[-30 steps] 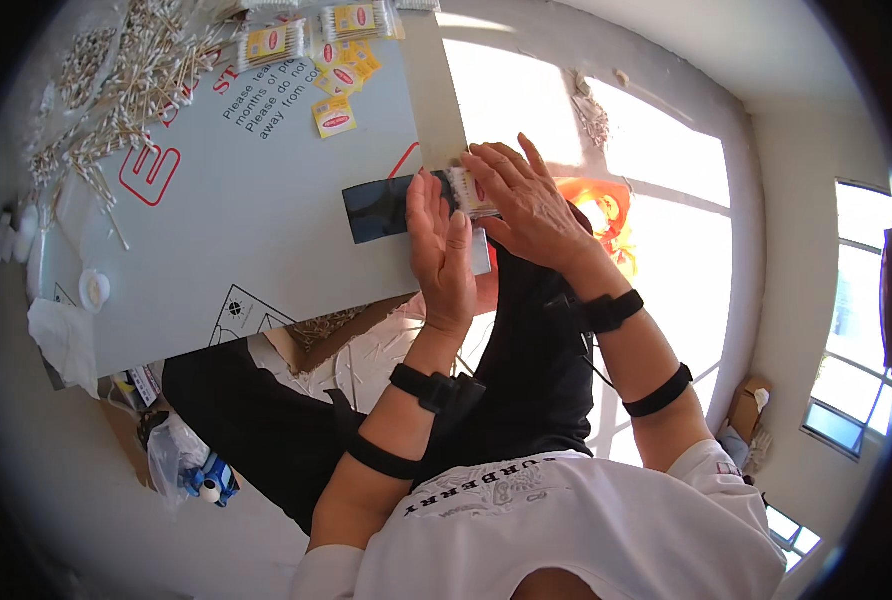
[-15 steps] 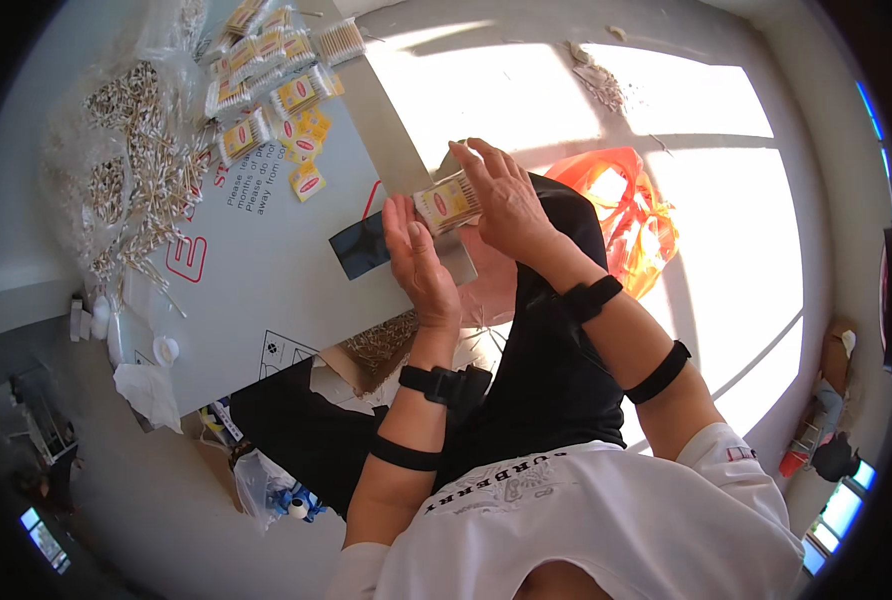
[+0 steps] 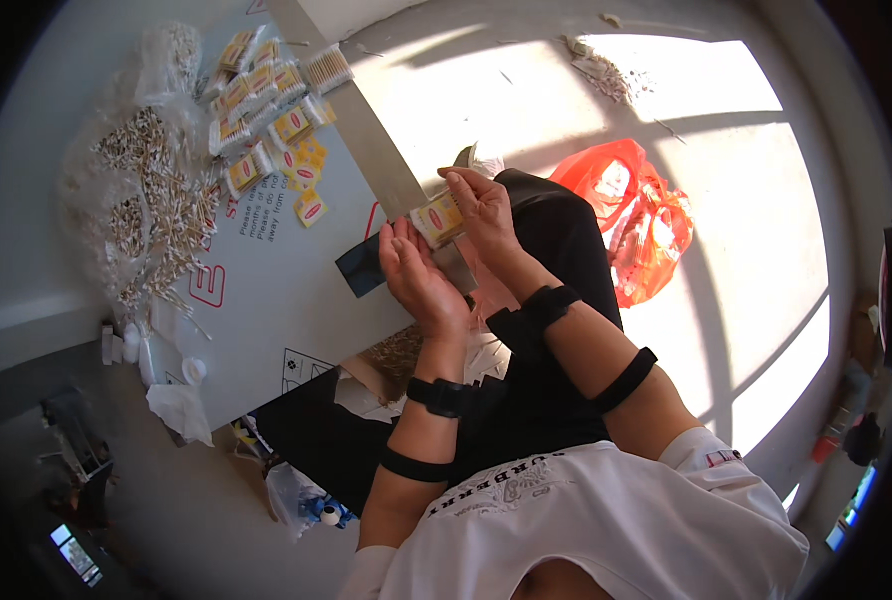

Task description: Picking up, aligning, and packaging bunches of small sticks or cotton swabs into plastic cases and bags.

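The right hand (image 3: 481,213) grips a small swab packet (image 3: 436,219) at its right end, just over the bench's (image 3: 266,320) right edge, label facing up. The packet lies aslant, its long axis apparently running from near left to far right, though the fingers cover too much for me to be sure. The left hand (image 3: 424,283) is spread, palm up, its fingertips by the packet's left end. More packets (image 3: 256,95) lie heaped at the bench's far side, right of the loose swabs (image 3: 156,200).

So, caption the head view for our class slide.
Right hand holds a swab pack against the left hand, with loose swabs on a grey tabletop.
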`<state>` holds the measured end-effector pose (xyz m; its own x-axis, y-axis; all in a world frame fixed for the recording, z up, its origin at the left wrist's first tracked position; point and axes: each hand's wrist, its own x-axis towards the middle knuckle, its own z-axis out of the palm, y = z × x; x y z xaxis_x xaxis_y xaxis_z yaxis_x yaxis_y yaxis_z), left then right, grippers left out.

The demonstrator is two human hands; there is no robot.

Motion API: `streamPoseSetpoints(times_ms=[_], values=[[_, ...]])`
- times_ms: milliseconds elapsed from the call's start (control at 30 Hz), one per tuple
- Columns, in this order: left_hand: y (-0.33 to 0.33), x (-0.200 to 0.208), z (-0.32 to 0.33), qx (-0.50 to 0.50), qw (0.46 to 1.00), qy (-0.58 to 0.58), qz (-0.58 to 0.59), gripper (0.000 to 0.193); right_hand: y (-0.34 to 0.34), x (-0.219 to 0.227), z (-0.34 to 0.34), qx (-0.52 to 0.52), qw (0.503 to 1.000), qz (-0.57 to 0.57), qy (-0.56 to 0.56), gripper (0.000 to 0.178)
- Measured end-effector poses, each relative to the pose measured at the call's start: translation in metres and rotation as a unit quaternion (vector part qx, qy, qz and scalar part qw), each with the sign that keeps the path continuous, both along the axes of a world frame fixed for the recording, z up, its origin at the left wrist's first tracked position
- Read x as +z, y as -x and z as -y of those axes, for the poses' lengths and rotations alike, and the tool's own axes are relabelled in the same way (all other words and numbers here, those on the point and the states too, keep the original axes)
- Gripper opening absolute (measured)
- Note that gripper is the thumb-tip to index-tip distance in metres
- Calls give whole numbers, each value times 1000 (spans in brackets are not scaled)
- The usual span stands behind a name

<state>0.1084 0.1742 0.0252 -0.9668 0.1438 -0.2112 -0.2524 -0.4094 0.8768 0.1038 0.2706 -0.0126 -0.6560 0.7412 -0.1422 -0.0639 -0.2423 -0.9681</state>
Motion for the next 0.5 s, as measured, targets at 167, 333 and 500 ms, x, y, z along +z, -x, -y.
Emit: streamPoseSetpoints(times_ms=[167, 333, 500], values=[[-1, 1, 2, -19, 1000, 1, 4, 69, 0, -6, 0, 73, 996, 21, -36, 22], [1, 5, 2, -24, 1000, 6, -1, 67, -8, 6, -11, 144, 980, 59, -121, 19], [16, 1, 19, -79, 995, 50, -32, 60, -24, 48, -29, 247, 783, 121, -558, 41]])
